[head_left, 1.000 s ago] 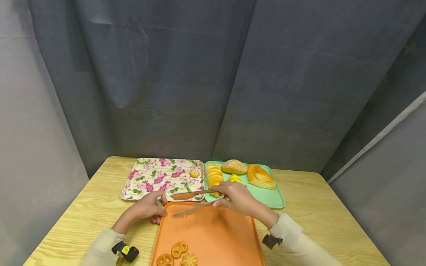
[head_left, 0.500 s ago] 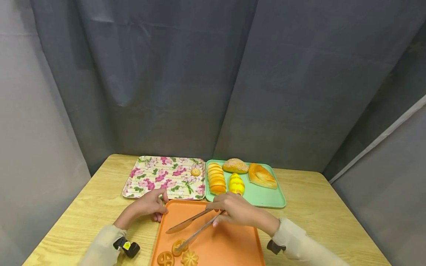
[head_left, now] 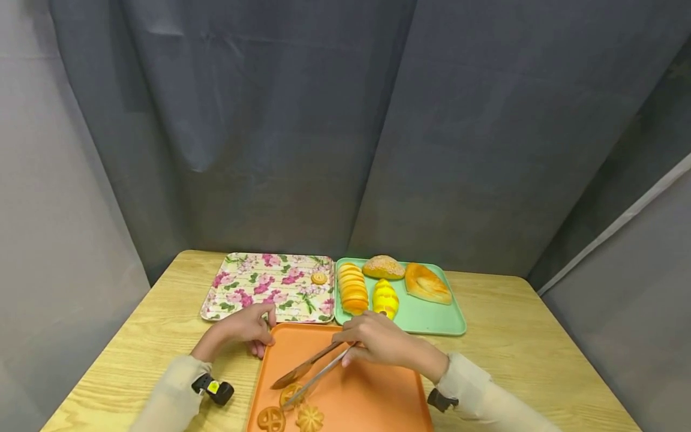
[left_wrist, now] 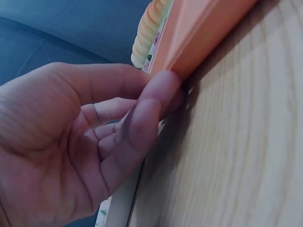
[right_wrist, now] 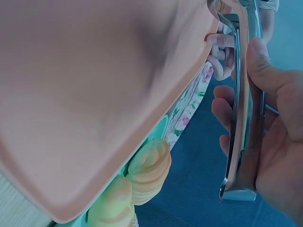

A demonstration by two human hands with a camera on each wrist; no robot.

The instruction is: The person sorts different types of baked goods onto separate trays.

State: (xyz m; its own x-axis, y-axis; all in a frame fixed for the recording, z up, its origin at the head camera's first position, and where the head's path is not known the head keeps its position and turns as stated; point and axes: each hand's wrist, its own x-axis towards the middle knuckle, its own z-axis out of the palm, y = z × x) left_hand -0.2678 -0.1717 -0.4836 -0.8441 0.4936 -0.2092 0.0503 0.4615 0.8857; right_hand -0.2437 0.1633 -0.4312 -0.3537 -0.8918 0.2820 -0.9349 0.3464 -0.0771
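My right hand [head_left: 378,341] grips metal tongs [head_left: 322,375] above the orange tray [head_left: 372,396]. The tongs' jaws are spread, one tip over a pretzel-shaped cookie [head_left: 287,394], the other just beyond it. A second pretzel-shaped cookie [head_left: 271,419] and a flower-shaped cookie [head_left: 310,419] lie close by. In the right wrist view, thumb and fingers wrap the tongs [right_wrist: 244,118] near their bent end. My left hand [head_left: 245,329] pinches the tray's far left corner. The left wrist view shows thumb and fingertips at the tray's rim [left_wrist: 189,42].
Behind stands a floral tray [head_left: 227,288] with one small round cookie [head_left: 319,278]. Right of it, a green tray [head_left: 426,321] bears a sliced loaf [head_left: 353,288], a yellow croissant-like bread [head_left: 385,297], a sprinkled bun [head_left: 383,267] and a golden bread [head_left: 426,283]. Grey curtains surround the wooden table [head_left: 502,336].
My right hand has come nearer, and the tongs have swung down from the tray's far edge to the pretzel-shaped cookie. The left hand stays at the tray's corner.
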